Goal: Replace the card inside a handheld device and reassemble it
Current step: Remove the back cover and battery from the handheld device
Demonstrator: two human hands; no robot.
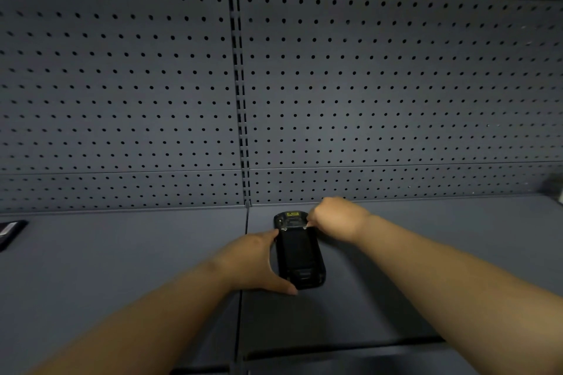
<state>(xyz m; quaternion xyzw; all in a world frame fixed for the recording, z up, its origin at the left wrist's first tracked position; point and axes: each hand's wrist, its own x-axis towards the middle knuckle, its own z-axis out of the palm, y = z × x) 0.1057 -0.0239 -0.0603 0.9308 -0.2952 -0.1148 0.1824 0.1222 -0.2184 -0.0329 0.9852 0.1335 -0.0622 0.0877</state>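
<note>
A black handheld device (298,250) lies back-up on the grey shelf, its long axis pointing away from me, with a small yellow label near its far end. My left hand (256,262) grips its left side, thumb at the near corner. My right hand (333,216) is curled at the far right corner, fingertips pinched at a small latch or screw there. Whether anything small sits between those fingertips is hidden. No card is visible.
A grey pegboard wall (365,85) rises right behind the device. A dark flat object (9,231) lies at the shelf's far left edge. Something pale and blurred (556,189) sits at the far right. A seam (243,253) divides the shelf panels.
</note>
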